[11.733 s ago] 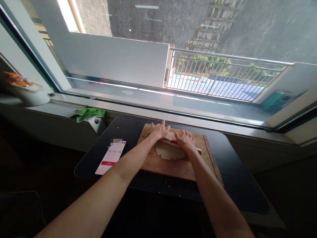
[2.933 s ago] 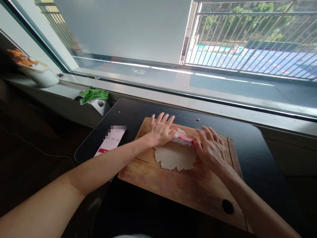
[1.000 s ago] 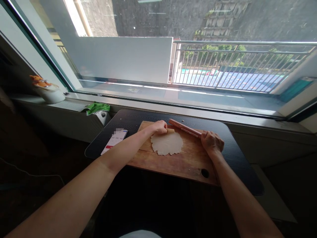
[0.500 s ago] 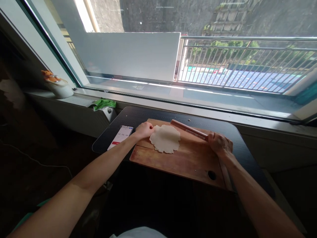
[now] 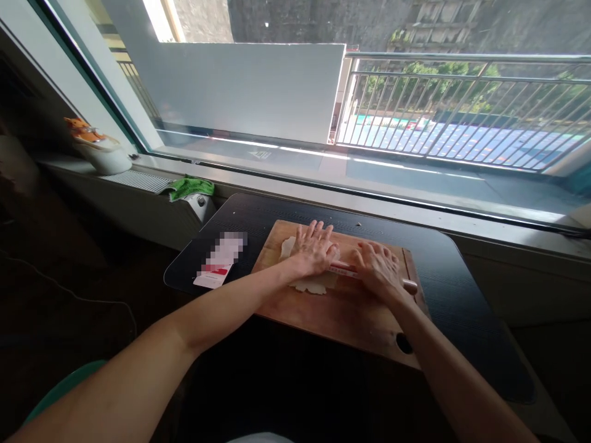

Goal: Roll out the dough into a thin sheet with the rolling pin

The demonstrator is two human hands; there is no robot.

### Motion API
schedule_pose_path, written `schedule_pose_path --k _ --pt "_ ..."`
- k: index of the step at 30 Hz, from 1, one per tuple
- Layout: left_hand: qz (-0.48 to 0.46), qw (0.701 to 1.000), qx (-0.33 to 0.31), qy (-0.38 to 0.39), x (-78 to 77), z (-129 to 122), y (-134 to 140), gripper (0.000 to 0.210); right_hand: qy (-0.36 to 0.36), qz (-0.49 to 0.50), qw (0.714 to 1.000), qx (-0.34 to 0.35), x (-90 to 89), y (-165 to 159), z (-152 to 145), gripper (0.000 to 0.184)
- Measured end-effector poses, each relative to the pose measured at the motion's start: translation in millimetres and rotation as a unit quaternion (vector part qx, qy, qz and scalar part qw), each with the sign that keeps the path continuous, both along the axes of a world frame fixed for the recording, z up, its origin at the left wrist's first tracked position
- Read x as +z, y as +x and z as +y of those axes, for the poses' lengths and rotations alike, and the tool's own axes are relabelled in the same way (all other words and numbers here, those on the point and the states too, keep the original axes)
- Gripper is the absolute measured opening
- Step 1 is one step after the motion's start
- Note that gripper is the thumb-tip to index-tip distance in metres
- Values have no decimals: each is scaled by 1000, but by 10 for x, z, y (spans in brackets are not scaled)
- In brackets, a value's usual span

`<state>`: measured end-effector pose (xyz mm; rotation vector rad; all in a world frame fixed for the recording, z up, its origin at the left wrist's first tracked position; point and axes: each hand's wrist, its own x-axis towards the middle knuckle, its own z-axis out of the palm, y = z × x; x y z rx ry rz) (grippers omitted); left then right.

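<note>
My left hand [image 5: 314, 251] lies flat with its fingers stretched out and spread, resting over the left end of a rolling pin [image 5: 344, 269]. My right hand [image 5: 379, 266] is also open, its palm pressed over the right part of the pin, whose end sticks out beyond the wrist. Under the left hand and pin is a thin, flat sheet of dough [image 5: 314, 286] with a ragged edge, partly covered by the hand. The dough sits on a wooden cutting board [image 5: 318, 314].
The board stands on a black table [image 5: 455, 301]. To its left lies a phone [image 5: 215, 277], partly blurred out. A green cloth [image 5: 190, 187] and a white pot [image 5: 106, 155] are on the sill by the large window. A teal rounded object [image 5: 64, 387] shows at lower left.
My left hand has left the dough's edge and now lies over the pin. The rolling pin has come left across the dough, and my right hand has loosened from its grip and flattened on it.
</note>
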<state>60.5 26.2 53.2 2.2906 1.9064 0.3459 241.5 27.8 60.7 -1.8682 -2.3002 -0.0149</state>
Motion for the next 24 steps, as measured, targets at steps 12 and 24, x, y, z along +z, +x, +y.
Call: schedule_pose_path --k 12,24 --pt "-9 999 48 14 99 476 21 59 -11 41 999 -30 -120 56 438 50" --pt "-21 997 76 6 94 773 34 63 -10 25 999 -48 -11 4 577 54"
